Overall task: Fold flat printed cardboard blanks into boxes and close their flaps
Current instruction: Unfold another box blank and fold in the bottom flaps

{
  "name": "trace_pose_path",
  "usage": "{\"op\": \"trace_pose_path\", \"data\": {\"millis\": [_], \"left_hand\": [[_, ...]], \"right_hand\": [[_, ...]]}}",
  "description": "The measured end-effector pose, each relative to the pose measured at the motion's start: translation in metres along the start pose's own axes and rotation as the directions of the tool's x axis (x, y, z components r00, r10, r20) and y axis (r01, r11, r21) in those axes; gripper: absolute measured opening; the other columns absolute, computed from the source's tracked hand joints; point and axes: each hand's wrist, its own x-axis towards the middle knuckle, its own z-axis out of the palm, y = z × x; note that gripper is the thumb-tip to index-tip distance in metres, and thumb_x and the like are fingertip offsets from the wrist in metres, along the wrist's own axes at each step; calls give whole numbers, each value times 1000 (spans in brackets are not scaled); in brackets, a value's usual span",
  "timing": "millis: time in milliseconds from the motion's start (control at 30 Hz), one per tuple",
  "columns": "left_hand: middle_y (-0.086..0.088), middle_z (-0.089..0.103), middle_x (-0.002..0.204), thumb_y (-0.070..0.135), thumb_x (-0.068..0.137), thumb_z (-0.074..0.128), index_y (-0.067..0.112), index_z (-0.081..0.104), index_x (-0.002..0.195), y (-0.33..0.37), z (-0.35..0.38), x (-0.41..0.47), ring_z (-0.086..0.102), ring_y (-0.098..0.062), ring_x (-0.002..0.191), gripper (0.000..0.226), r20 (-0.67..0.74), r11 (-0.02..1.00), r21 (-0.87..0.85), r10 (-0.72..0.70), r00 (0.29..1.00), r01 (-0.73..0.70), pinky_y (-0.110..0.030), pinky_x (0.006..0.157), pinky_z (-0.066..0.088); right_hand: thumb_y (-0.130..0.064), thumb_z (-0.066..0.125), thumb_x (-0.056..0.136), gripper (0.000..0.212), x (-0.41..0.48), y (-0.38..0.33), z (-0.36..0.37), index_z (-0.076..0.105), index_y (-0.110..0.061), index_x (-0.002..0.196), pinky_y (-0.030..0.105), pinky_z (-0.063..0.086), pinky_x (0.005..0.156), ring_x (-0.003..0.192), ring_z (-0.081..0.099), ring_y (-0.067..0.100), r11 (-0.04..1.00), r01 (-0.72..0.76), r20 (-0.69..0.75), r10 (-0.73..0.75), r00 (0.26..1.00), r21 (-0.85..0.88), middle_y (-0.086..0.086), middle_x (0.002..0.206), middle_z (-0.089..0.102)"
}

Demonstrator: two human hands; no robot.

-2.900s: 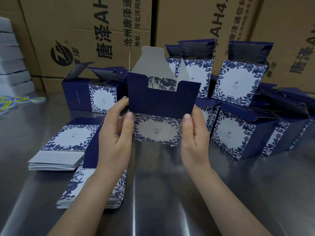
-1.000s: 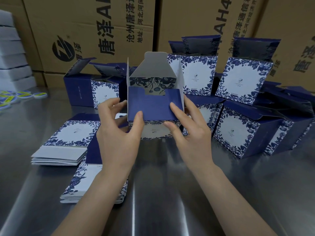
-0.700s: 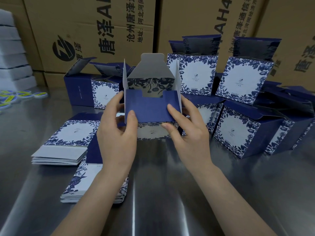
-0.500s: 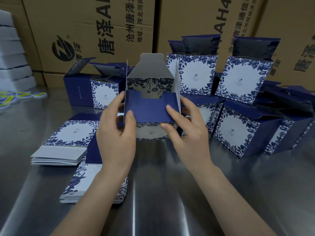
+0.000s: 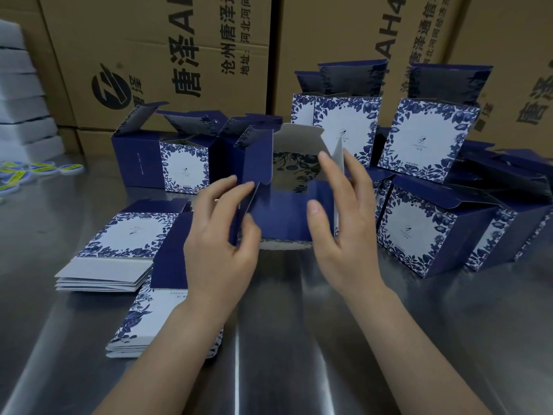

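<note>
Since earlier, left side flap [image 5: 258,163] swung inward; I noted left hand [image 5: 221,253] pinching it, right hand [image 5: 344,238] clamped round box [image 5: 287,214] opposite.

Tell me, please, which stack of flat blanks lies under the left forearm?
The nearer stack, partly hidden by it; the other stack lies farther left, uncovered.

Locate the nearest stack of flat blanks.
Head view, lower left: the nearest stack lies on the steel table under the left forearm, beside another blank stack.
</note>
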Motion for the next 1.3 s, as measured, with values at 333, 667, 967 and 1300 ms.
{"op": "trace_pose_path", "data": {"millis": [333, 667, 967, 1300], "left_hand": [[-2, 45, 151, -8, 88, 48, 13, 54, 136, 0, 5, -6, 41, 1, 137, 52, 198, 975, -190, 154, 968, -116, 0, 91, 36], [-4, 47, 148, -8, 89, 48, 7, 58, 133, 2, 8, -9, 44, -20, 139, 47, 234, 979, -158, 161, 959, -126, -40, 113, 38], [-5, 36, 155, 10, 91, 55, 9, 63, 128, 5, 7, -10, 39, -17, 139, 38, 264, 987, -159, 40, 964, 2, -24, 113, 31], [11, 50, 139, 23, 90, 57, 33, 69, 97, 10, 1, -2, 53, -6, 121, 18, 140, 930, -300, -179, 974, 214, -20, 98, 44]], "right_hand": [[-28, 36, 96, 47, 8, 3, -9, 46, -18, 142, 28, 35, 103, 120, 44, 21, 998, -44, -106, 38, 994, -54, 4, 127, 39], [-25, 33, 97, 48, 10, 3, -11, 41, -17, 144, 32, 35, 95, 100, 46, 21, 995, -20, -104, 10, 995, -98, 0, 112, 48], [9, 43, 90, 56, 6, 14, -5, 45, -17, 140, 29, 38, 89, 91, 44, 3, 999, 28, -119, -32, 992, -41, -18, 114, 52], [-1, 70, 83, 72, 9, 16, -2, 37, -36, 137, 16, 46, 76, 98, 52, -2, 852, -314, -60, 371, 927, 420, -12, 128, 49]]}}
